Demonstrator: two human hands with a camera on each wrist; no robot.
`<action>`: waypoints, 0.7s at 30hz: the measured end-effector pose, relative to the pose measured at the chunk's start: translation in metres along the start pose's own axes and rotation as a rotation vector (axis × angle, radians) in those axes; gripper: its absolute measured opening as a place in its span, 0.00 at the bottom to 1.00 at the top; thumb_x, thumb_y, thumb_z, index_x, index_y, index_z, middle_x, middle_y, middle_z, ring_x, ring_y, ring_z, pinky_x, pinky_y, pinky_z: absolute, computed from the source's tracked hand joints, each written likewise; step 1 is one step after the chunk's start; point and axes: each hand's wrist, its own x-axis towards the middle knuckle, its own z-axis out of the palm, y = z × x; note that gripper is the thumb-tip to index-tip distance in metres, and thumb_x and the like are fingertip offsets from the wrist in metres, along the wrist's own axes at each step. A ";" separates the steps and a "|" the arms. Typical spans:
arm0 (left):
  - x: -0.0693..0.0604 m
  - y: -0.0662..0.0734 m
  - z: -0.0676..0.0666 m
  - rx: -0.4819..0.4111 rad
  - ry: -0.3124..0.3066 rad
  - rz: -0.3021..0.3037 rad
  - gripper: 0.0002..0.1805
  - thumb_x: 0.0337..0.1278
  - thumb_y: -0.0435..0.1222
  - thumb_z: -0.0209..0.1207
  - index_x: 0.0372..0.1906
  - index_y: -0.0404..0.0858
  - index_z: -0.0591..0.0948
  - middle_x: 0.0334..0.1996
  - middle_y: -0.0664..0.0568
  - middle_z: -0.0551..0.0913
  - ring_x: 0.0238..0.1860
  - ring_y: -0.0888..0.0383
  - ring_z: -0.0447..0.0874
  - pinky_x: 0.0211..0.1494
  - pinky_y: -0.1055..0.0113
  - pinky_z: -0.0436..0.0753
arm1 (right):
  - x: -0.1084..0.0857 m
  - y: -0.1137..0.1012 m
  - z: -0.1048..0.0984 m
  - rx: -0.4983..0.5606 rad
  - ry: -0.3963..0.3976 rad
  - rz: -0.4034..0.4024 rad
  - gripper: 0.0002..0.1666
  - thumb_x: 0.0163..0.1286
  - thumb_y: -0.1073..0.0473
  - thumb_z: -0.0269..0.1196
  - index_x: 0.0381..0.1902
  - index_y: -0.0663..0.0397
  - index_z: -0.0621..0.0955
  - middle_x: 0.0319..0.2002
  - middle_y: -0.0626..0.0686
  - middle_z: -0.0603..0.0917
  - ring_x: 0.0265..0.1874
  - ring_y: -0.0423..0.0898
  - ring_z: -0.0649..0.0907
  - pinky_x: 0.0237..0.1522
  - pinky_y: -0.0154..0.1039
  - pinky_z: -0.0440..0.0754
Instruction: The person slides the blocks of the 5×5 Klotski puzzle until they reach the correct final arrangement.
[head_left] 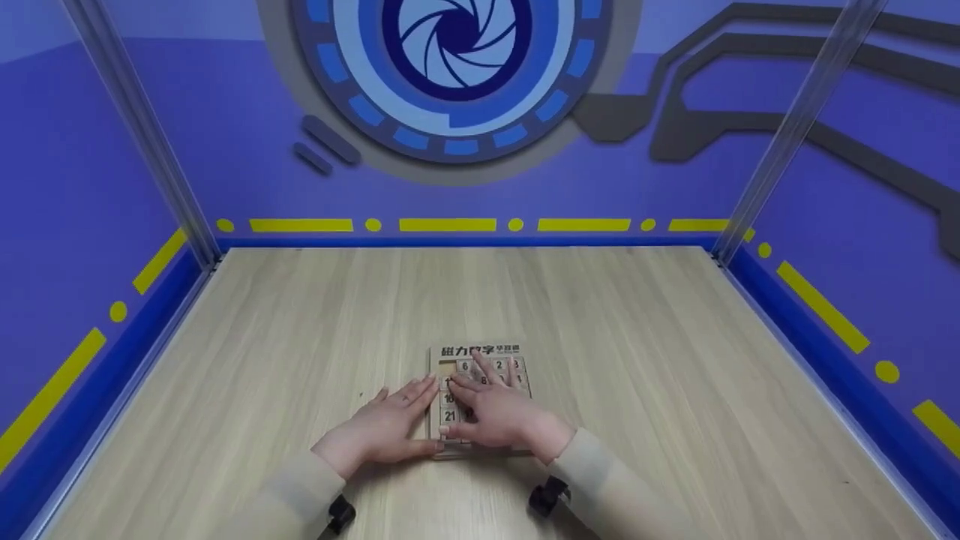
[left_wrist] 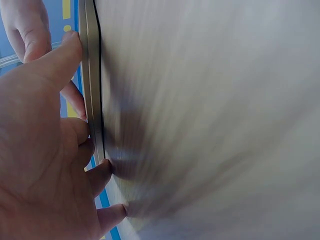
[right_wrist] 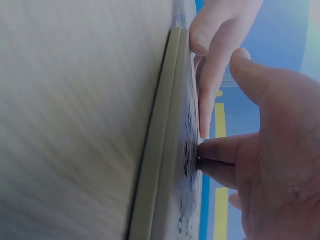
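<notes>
Beneath the right hand (head_left: pixel 499 412), only wrist views show a two-layered number board (right_wrist: pixel 169 140).

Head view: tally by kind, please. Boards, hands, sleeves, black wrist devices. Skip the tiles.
Number puzzle board: 1
Left hand and right hand: 2
Left sleeve and right sleeve: 2
Black left-wrist device and black right-wrist device: 2
Total: 7
</notes>
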 end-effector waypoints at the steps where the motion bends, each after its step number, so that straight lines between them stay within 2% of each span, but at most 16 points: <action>1: 0.000 0.000 0.000 0.002 0.001 0.001 0.54 0.65 0.65 0.57 0.82 0.37 0.54 0.84 0.44 0.53 0.82 0.41 0.55 0.80 0.30 0.57 | 0.000 0.003 0.000 0.020 0.004 -0.002 0.53 0.69 0.19 0.48 0.80 0.42 0.63 0.82 0.44 0.57 0.85 0.57 0.40 0.78 0.75 0.34; 5: 0.001 0.001 0.000 0.011 0.002 -0.001 0.54 0.65 0.67 0.55 0.83 0.37 0.53 0.84 0.45 0.52 0.82 0.40 0.55 0.80 0.31 0.57 | 0.000 0.016 -0.002 0.088 0.047 0.008 0.50 0.71 0.21 0.49 0.80 0.43 0.63 0.82 0.44 0.58 0.84 0.59 0.41 0.76 0.77 0.35; 10: 0.000 0.001 0.000 0.009 -0.003 -0.011 0.55 0.64 0.68 0.55 0.83 0.38 0.53 0.84 0.45 0.51 0.83 0.41 0.54 0.80 0.31 0.57 | 0.003 0.032 -0.005 0.113 0.079 0.028 0.49 0.71 0.24 0.53 0.80 0.43 0.63 0.82 0.46 0.60 0.84 0.60 0.42 0.76 0.78 0.35; 15: 0.001 0.002 0.000 0.011 -0.010 -0.013 0.55 0.64 0.67 0.55 0.83 0.38 0.52 0.84 0.46 0.51 0.83 0.41 0.53 0.81 0.33 0.56 | 0.006 0.039 -0.003 0.081 0.064 0.028 0.49 0.71 0.24 0.53 0.80 0.41 0.63 0.82 0.45 0.60 0.85 0.58 0.42 0.77 0.78 0.35; 21: 0.001 0.001 0.000 -0.003 -0.007 -0.014 0.55 0.64 0.67 0.56 0.83 0.38 0.53 0.84 0.46 0.52 0.83 0.42 0.54 0.81 0.33 0.58 | 0.009 0.034 -0.004 0.038 0.046 0.035 0.50 0.70 0.23 0.54 0.81 0.42 0.62 0.82 0.45 0.60 0.85 0.57 0.42 0.77 0.77 0.37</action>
